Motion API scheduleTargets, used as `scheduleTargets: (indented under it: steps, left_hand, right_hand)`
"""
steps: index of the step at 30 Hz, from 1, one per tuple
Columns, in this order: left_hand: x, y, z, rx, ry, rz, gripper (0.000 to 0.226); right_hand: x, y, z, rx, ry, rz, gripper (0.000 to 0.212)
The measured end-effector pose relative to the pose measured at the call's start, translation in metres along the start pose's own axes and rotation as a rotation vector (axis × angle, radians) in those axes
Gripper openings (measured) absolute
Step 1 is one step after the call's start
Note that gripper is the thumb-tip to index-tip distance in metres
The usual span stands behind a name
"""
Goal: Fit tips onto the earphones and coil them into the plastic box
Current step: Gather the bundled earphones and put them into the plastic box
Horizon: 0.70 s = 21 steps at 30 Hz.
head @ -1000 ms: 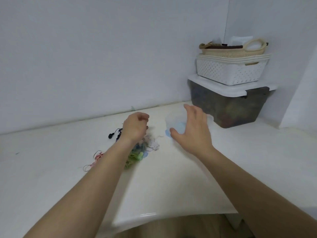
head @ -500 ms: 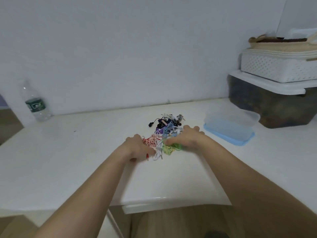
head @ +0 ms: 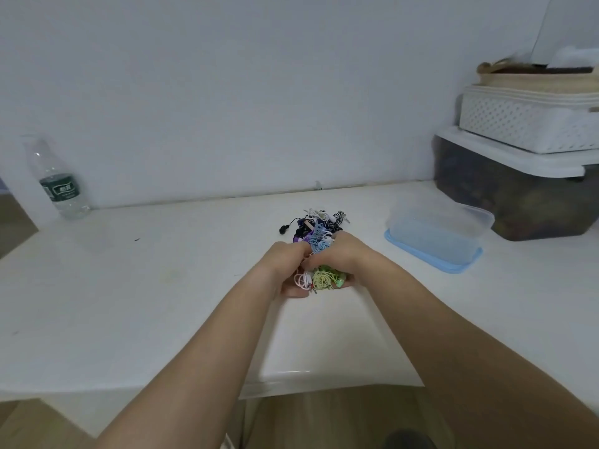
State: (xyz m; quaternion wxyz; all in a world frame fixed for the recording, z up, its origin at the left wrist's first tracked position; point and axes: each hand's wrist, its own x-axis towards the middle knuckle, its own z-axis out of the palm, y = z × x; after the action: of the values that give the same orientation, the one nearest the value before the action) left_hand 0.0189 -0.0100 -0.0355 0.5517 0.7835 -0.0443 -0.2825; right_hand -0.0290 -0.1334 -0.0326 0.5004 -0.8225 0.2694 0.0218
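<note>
Seen from a head camera, two bare forearms reach forward over a white counter (head: 162, 286) that runs back to a pale wall. The left hand (head: 285, 270) and right hand (head: 342, 257) meet side by side near the middle of the counter; both have fingers curled into a tangled pile of coloured earphones (head: 316, 236); the left hand grips pink and white cords, the right hand grips green ones. The far part of the pile, purple, blue, black and striped, lies on the counter just beyond the knuckles; one black earbud (head: 284, 229) trails out to its left.

The translucent plastic box (head: 437, 226) sits on a blue lid (head: 453, 265) to the right of the hands, near them but apart. Just behind it, in the back right corner, stands a dark storage bin (head: 518, 202); it carries a white lattice basket (head: 525, 124), which in turn carries a woven basket (head: 534, 79).

A water bottle (head: 58, 186) stands at the far left against the wall, well apart from the pile; a broad stretch of white counter lies between them. The counter's rounded front edge passes under the forearms; wooden floor shows below it.
</note>
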Motion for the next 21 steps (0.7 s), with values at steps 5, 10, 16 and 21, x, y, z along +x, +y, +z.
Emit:
scheduleTargets:
  steps: [5, 10, 16, 21]
  left_hand:
    - [-0.001, -0.004, 0.01, -0.155, -0.059, -0.012, 0.026]
    - [-0.006, -0.004, 0.02, -0.249, -0.025, 0.008, 0.019]
    - [-0.011, 0.022, 0.029, -0.25, 0.001, 0.169, 0.022]
    - [-0.016, 0.064, 0.044, -0.23, -0.02, 0.308, 0.022]
  right_hand:
    - [-0.002, 0.005, 0.001, 0.253, -0.066, 0.013, 0.026]
    - [-0.004, 0.009, 0.005, 0.423, -0.087, 0.008, 0.017]
    - [-0.005, -0.001, -0.022, 0.53, -0.089, -0.1, 0.023]
    - [-0.004, -0.015, -0.068, 0.525, -0.044, -0.227, 0.037]
